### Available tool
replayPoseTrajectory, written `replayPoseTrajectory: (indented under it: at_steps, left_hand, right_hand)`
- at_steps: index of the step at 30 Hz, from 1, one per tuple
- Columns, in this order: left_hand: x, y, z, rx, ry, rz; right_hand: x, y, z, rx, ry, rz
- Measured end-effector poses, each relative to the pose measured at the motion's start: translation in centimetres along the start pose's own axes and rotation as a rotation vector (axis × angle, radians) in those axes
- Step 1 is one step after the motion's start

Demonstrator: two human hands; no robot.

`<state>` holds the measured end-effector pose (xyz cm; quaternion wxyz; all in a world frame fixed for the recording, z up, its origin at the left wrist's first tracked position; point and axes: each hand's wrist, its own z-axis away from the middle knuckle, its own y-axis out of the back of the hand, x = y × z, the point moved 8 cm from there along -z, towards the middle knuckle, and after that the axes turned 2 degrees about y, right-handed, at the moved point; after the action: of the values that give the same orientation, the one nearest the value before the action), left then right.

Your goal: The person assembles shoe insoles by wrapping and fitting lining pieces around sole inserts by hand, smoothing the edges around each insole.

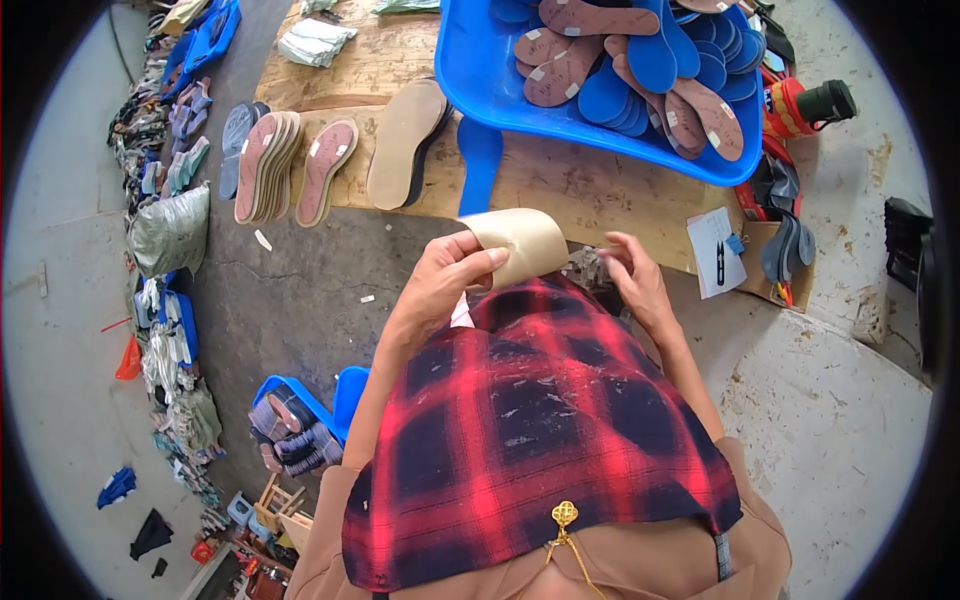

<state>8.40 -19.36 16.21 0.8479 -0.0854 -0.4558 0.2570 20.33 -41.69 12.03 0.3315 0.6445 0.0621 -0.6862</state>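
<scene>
In the head view, the beige insole (520,245) is curling above the lap, its long axis running roughly from nine toward three o'clock. The left hand (440,285) is pinching its nine-o'clock end between thumb and fingers, forearm rising from seven o'clock. The right hand (635,280) is hovering apart at its three-o'clock side, fingers loosely curled. Toward twelve, the tabletop (590,205) is carrying pink insoles (265,165) with white labels, their printing too small to read.
</scene>
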Motion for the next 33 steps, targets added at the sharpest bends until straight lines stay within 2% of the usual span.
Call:
replayPoseTrajectory:
  at_steps: [3,7,10,15,21,29,33]
  left_hand:
    - [0.2,-0.7,0.0,-0.021,-0.024,-0.013]
    - [0.8,-1.0,0.0,0.019,-0.08,-0.12]
    - [0.4,-0.5,0.0,0.078,-0.098,-0.214]
    - [0.1,0.4,0.0,0.162,-0.187,-0.368]
    - [0.2,0.1,0.3,0.161,-0.16,-0.469]
    - [3.0,-2.0,0.9,0.312,-0.461,-1.013]
    - [2.7,-1.7,0.5,0.304,-0.418,-1.045]
  right_hand:
    - [-6.1,-0.9,-1.2,0.061,0.088,-0.144]
    - [-14.6,-2.7,-1.0,-0.046,0.572,0.14]
    - [-14.9,-5.5,-0.8,-0.135,0.671,0.316]
    - [-14.5,-6.8,-0.8,-0.185,0.688,0.395]
    - [-14.4,-7.4,-0.9,-0.228,0.775,0.482]
    - [-14.6,-8.4,-0.7,-0.26,0.86,0.598]
    - [-13.9,-8.2,-1.1,-0.174,0.75,0.523]
